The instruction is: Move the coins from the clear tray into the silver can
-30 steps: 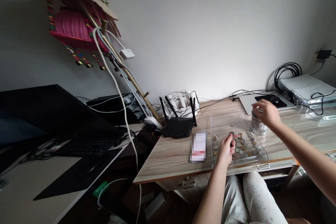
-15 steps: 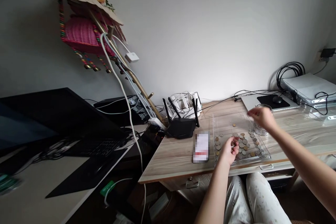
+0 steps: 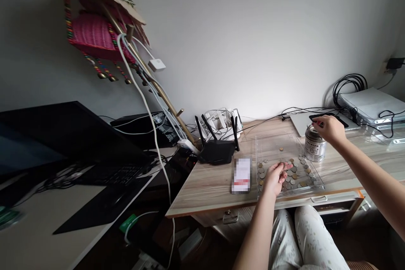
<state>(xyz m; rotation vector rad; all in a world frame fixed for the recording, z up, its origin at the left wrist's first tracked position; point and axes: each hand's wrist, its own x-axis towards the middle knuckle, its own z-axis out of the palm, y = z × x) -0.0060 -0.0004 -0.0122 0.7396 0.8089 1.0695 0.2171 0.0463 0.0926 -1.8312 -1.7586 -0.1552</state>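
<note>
coins (image 3: pixel 294 169) being held in a clear tray (image 3: pixel 268 145) beside a labelled tin (image 3: pixel 315 147)

the wood-grained tabletop (image 3: pixel 202 196) is being lit unevenly, and a pale wall (image 3: pixel 253 50) is being seen behind it, brightest just above the far edge. near the front edge the tray is being carried, with silvery and gold-toned coins being spread mostly across its nearer part; one gold-toned coin (image 3: pixel 281 149) is being set apart farther back. just to the right of the tray, the tin is being stood upright.

the left hand (image 3: pixel 274 178) is being held above the coins, its grip half curled; whether anything is being clasped cannot be told. the right hand (image 3: pixel 330 128) is being held over the top of the tin, its fingertips being bunched close together; whether a coin is being pinched there cannot be told either.

left of the tray, a pixelated phone-shaped item (image 3: pixel 241 175) is being laid flat, with a black router (image 3: pixel 217 152) being placed behind it. toward the right, a black pad (image 3: pixel 346 123) is being partly hidden by the right hand.

at the left of the room, a slanting pole (image 3: pixel 163 93) is being hung with white cables (image 3: pixel 139 97) and a pink woven bag (image 3: pixel 91 33), and a second tabletop (image 3: pixel 28 219) is being overhung by a dark screen (image 3: pixel 63 143).
</note>
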